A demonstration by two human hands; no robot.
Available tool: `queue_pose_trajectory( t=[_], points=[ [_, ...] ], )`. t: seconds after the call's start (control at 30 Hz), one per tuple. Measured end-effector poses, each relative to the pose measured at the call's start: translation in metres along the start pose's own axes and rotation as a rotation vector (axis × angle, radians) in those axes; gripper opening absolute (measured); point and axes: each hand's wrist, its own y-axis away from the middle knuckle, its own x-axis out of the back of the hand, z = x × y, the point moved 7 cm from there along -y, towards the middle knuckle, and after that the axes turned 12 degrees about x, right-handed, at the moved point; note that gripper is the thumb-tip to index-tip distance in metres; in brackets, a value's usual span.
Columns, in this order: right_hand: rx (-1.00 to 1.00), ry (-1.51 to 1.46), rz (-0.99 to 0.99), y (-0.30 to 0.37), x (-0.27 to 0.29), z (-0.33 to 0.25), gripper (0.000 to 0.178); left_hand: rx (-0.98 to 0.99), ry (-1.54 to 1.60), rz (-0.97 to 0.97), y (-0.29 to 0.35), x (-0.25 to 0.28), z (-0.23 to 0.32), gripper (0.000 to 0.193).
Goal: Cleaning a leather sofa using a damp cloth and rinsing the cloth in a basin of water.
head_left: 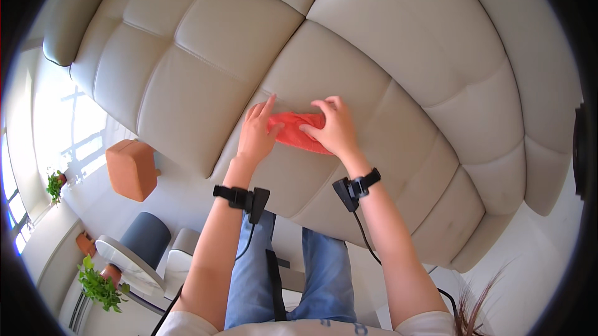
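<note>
A small red cloth (299, 132), folded and a little crumpled, lies on the beige sofa seat (349, 74) between my hands. At its left end is my left hand (256, 132), with the index finger stretched out and the thumb apart, resting at the cloth's edge. My right hand (336, 125) is spread at the other end. Its thumb lies over the cloth and its bent fingers reach past the far edge, with a gap between them. Neither hand shows a closed grip. Black straps with small dark boxes and cables sit on both wrists.
The sofa's backrest (430, 31) rises beyond the seat. An orange stool (132, 169) stands to the left. Nearer on that side are a round side table (131, 265), a dark blue cylinder (146, 239) and a potted plant (101, 286). Cables hang beside my forearms.
</note>
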Motion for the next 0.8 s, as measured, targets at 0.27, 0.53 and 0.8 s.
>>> queue_pose_trajectory(
  t=[0.27, 0.53, 0.8],
  points=[
    [-0.233, -0.175, -0.235, 0.025, -0.009, 0.014, 0.015, -0.14, -0.211, -0.218, 0.009, -0.002, 0.02, 0.02],
    [-0.107, -0.108, -0.133, 0.024, 0.061, -0.014, 0.008, -0.371, -0.153, -0.104, 0.055, 0.035, 0.081, 0.017],
    [0.168, 0.002, 0.01, 0.051, 0.132, -0.086, 0.009, -0.531, -0.101, 0.132, 0.069, 0.083, 0.128, 0.019]
  ],
)
